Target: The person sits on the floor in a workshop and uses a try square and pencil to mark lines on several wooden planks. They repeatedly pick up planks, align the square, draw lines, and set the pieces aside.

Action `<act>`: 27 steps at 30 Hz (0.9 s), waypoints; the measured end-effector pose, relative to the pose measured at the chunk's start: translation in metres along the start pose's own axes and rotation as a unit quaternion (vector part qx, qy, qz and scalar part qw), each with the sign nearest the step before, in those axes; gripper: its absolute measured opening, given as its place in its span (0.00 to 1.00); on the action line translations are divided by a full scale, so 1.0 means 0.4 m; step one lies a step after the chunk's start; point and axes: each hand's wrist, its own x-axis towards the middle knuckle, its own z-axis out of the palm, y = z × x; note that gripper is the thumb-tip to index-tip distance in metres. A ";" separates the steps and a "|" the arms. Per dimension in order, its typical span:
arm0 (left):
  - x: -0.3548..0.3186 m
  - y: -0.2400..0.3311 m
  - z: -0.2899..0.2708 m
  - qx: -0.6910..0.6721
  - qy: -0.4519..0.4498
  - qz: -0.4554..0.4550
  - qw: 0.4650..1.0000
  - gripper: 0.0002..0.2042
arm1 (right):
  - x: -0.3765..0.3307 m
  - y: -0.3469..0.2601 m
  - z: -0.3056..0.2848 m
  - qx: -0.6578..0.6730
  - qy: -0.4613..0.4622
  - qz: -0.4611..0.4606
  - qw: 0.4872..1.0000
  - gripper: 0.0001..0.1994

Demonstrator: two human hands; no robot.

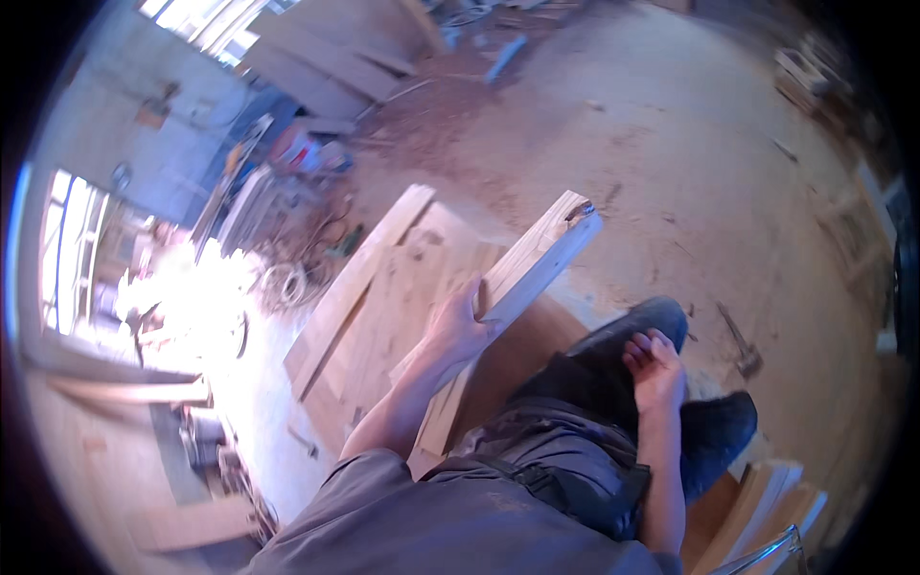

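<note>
Clasping tight with the fingers of the left hand (458, 331) around a squared timber (541, 257), thumb showing along the left side, the other fingertips mostly hidden; cannot tell how far round underneath. Pointing far and to the right with that timber, straight-edged and pale, dark and rough at the far end. Holding high and steady-looking over pale boards (407, 292), right in the middle of the scene; cannot tell about contact between timber and boards.

Across to the right hand (659, 379) now! Fingers bent loosely toward the palm, close over the dark trousers (575, 383); cannot tell about anything small pinched inside.

Back to the left, and a long plank (356, 280) along the left edge of the boards, slanting from near left to far right. Nearer, another wooden piece (443, 417) beside the left forearm, close to the grey shirt (460, 522).

Out on the dusty floor (671, 115) to the right, a hammer-like tool (747, 360), lying well apart from the boards. Near right, several cut timbers (762, 498) close together. Far left, large sheets of board (326, 48), propped and overlapping; nearer on that side, a pale coil (269, 287), just beside a fierce patch of glare.
</note>
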 end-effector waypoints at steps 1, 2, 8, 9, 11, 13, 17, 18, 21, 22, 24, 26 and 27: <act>0.005 -0.086 -0.002 -0.007 0.028 -0.018 0.999 0.42 | 0.005 0.004 -0.007 0.000 0.013 0.011 1.000 0.11; 0.017 -0.200 0.002 -0.016 0.053 -0.033 0.998 0.42 | 0.010 0.016 -0.007 -0.008 0.005 0.024 1.000 0.11; -0.051 -0.222 -0.178 -0.010 0.172 -0.177 0.969 0.51 | 0.045 0.016 -0.003 -0.085 0.027 0.036 0.995 0.10; -0.058 -0.270 -0.191 0.019 0.193 -0.182 0.964 0.50 | 0.050 0.018 -0.006 -0.085 0.028 0.043 0.995 0.10; -0.045 -0.331 -0.199 0.069 0.229 -0.180 0.954 0.49 | 0.061 0.004 -0.017 -0.083 0.035 0.041 0.995 0.10; -0.026 -0.364 -0.193 0.054 0.171 -0.223 0.958 0.46 | 0.075 0.003 -0.026 -0.080 0.023 0.036 0.996 0.11; -0.024 -0.374 -0.084 0.193 0.170 -0.223 0.940 0.43 | 0.078 0.003 -0.020 -0.086 0.012 0.034 0.996 0.11; -0.021 -0.372 -0.094 0.146 0.151 -0.232 0.950 0.43 | 0.071 0.000 -0.017 -0.090 0.013 0.032 0.995 0.11; -0.022 -0.419 -0.076 0.179 0.200 -0.192 0.944 0.48 | 0.062 0.006 -0.031 -0.075 0.005 0.023 0.997 0.12; -0.020 -0.419 -0.078 0.166 0.198 -0.195 0.946 0.48 | 0.060 0.009 -0.036 -0.066 -0.001 0.020 0.998 0.12; -0.026 -0.414 -0.089 0.139 0.195 -0.203 0.949 0.48 | 0.057 0.014 -0.036 -0.060 -0.008 0.018 0.998 0.12; -0.034 -0.446 -0.106 0.077 0.222 -0.176 0.956 0.47 | 0.050 0.028 -0.031 -0.059 -0.017 0.025 0.998 0.13; -0.030 -0.464 -0.116 0.043 0.235 -0.160 0.958 0.47 | 0.047 0.031 -0.027 -0.063 -0.021 0.027 0.997 0.13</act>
